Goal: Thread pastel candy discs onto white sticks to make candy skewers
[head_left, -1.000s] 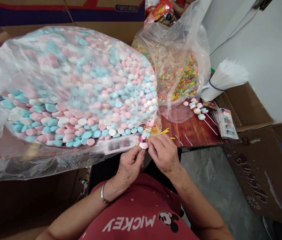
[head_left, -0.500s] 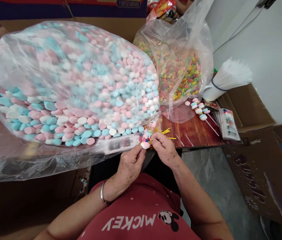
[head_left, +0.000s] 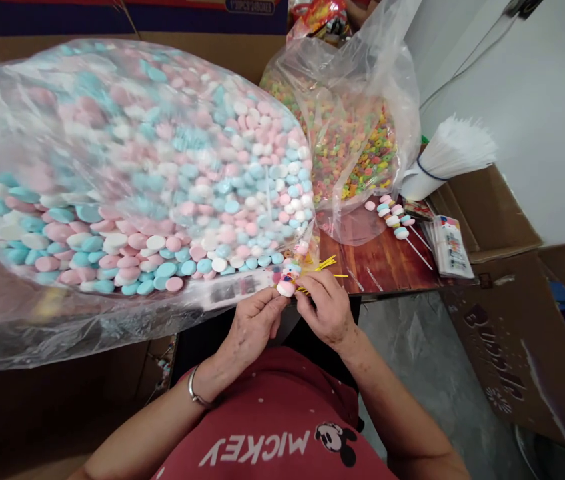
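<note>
From my distant seat I look first at the left hand (head_left: 255, 319): its thumb and forefinger are closed in a pinch, and they have hold of the lower end of a wrapped candy skewer (head_left: 287, 281). This skewer is at the near right corner of the big marshmallow bag (head_left: 172, 193), which I take as my landmark. On the left wrist I see a silver bracelet (head_left: 195, 390). The right hand (head_left: 329, 307) is just beside the skewer, to the right of that same corner; its fingers are curled inward, with the tips at the skewer's side. Something yellow shows near these tips, but I cannot tell if the pinch is fully closed or if it has hold of a tie. Behind the right hand, also to the right of the big bag, some yellow ties (head_left: 331, 264) lie on the reddish wooden table (head_left: 377, 257). Farther right of the big bag lie finished skewers (head_left: 395, 217) of pink, white and blue pieces, with one loose pink candy (head_left: 370, 206) near them. Against the far right side of the big bag stands a clear bag of colourful rings (head_left: 355, 150). Well to the right of the big bag are a white cup (head_left: 418, 185), tilted and full of white sticks (head_left: 457, 150), and a stack of printed packets (head_left: 453, 248).
</note>
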### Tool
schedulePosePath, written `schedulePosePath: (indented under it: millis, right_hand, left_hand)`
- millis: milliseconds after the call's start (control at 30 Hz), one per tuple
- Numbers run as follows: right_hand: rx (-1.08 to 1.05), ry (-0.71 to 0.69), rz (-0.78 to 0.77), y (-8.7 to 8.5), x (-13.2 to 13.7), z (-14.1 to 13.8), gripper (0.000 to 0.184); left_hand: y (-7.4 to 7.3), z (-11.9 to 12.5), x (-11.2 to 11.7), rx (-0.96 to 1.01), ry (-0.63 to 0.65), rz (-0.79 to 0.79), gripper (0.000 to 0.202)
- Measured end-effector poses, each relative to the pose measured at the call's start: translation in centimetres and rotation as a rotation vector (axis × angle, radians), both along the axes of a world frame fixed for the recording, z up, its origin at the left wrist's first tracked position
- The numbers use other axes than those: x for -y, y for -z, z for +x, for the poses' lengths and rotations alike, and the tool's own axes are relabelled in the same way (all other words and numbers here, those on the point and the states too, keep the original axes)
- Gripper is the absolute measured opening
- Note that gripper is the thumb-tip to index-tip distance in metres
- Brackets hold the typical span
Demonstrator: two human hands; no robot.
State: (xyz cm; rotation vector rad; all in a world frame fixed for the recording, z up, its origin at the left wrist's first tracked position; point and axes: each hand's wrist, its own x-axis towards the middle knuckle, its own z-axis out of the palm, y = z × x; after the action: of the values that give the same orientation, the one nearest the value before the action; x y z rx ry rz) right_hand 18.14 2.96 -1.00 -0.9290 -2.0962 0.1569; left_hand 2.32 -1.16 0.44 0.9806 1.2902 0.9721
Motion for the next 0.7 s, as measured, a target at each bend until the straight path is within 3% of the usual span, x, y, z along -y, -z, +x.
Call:
schedulePosePath:
  millis: [200,300,500,600,700]
  right_hand:
    - [-0.013,0.023,0.054,-0.1,0.4,0.1,0.025]
    - [-0.045,0.049,0.033,-0.4,0.6,0.1,0.019]
    - [0.000,0.091,-0.153,-0.9,0.4,-0.3,0.015]
    - [-0.072,0.081,-0.347,-1.0,0.0,-0.3,0.017]
    - [-0.244,0.003,-0.686,-0.9,-0.6,-0.1,0.018]
  left_hand:
    - [0.7,-0.1,0.1,0.101,0.037,-0.004,0.029]
    - [1.0,-0.1,0.3,-0.027,0.039,0.095,0.027]
    - [2.2,-0.3,0.7,-0.369,0.047,0.403,0.024]
    - [2.7,-0.4,0.7,-0.496,0.057,0.489,0.028]
    - [2.8,-0.4,0.8,-0.598,0.051,0.536,0.030]
